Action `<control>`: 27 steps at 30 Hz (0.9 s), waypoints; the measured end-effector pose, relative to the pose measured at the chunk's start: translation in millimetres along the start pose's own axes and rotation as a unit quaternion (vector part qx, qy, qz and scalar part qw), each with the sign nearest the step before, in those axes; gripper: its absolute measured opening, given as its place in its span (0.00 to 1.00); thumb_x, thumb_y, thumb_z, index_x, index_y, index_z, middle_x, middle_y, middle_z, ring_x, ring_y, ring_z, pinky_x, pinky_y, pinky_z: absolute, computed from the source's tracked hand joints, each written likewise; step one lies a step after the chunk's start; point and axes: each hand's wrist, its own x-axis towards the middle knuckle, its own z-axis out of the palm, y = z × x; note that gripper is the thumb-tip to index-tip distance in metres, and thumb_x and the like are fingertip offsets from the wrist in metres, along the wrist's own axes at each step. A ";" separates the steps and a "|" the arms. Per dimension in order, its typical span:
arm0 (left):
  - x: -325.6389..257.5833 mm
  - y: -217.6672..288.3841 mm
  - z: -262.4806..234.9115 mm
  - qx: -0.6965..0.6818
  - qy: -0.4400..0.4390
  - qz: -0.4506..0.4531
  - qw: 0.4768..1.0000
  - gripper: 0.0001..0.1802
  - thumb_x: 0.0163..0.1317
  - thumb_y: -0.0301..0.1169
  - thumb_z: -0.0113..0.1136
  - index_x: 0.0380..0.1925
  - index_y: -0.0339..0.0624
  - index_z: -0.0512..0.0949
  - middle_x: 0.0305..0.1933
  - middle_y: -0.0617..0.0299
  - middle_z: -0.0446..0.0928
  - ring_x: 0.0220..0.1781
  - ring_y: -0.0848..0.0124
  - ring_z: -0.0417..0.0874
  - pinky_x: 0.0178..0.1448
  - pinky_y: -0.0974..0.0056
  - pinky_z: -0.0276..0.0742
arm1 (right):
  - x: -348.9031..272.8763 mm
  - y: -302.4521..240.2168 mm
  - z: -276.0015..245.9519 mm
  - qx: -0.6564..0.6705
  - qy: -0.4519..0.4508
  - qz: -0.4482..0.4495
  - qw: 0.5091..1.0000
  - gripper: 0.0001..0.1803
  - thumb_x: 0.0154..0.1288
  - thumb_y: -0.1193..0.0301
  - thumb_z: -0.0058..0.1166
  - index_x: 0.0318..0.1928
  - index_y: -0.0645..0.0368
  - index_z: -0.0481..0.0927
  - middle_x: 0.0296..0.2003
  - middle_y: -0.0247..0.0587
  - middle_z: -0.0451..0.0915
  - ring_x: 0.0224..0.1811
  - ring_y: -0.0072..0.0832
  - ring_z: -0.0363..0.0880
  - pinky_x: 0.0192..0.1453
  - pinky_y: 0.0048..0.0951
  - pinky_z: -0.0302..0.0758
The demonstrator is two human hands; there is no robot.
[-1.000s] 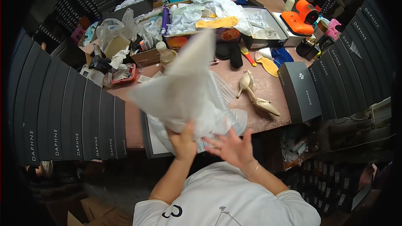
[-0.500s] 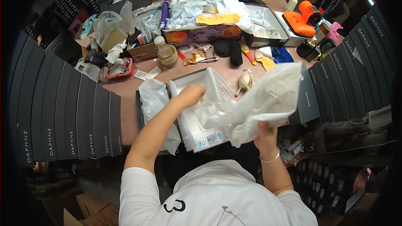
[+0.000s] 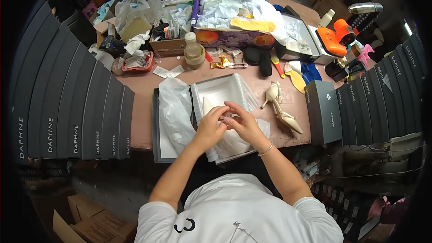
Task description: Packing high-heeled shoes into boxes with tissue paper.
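Fingertips of the left hand (image 3: 210, 125) and right hand (image 3: 243, 123) meet, pinched on white tissue paper (image 3: 234, 141) directly beneath them, inside the open shoe box (image 3: 204, 93). Just right, beige heeled shoes (image 3: 281, 110) lie on the pink table (image 3: 144, 85).

White tissue paper (image 3: 234, 137) lies crumpled (partly under both hands) inside the open shoe box (image 3: 225, 91).
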 end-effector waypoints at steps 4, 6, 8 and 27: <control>-85.1 -11.3 -2.8 -0.047 0.090 -0.125 0.987 0.11 0.63 0.19 0.54 0.46 0.33 0.74 0.43 0.59 0.76 0.38 0.76 0.77 0.42 0.71 0.77 | 26.6 -4.1 -23.0 -0.279 0.121 -0.113 0.946 0.31 0.63 0.71 0.59 0.65 0.64 0.64 0.51 0.54 0.75 0.46 0.39 0.82 0.49 0.32 0.80; -138.2 -16.9 -10.7 -0.109 -0.028 -0.301 0.947 0.12 0.70 0.33 0.52 0.41 0.34 0.77 0.36 0.60 0.76 0.32 0.76 0.78 0.36 0.70 0.77 | 19.1 6.0 -20.7 -0.441 0.075 -0.143 0.883 0.31 0.62 0.66 0.60 0.62 0.66 0.66 0.47 0.56 0.78 0.46 0.45 0.81 0.48 0.36 0.79; -175.2 -40.0 5.6 -0.333 0.065 -0.500 0.797 0.26 0.69 0.50 0.51 0.47 0.35 0.75 0.35 0.58 0.76 0.33 0.69 0.80 0.37 0.64 0.80 | 4.9 17.1 -8.0 -0.540 -0.036 -0.065 0.839 0.33 0.60 0.59 0.60 0.60 0.67 0.67 0.42 0.57 0.80 0.43 0.49 0.81 0.45 0.40 0.79; -99.0 26.2 39.7 0.156 -0.084 0.164 0.970 0.09 0.51 0.28 0.70 0.26 0.37 0.79 0.50 0.50 0.78 0.56 0.49 0.76 0.62 0.50 0.69 | -45.7 85.4 -9.0 -0.523 -0.195 0.025 0.829 0.18 0.60 0.61 0.53 0.44 0.61 0.78 0.39 0.53 0.81 0.43 0.46 0.81 0.46 0.40 0.78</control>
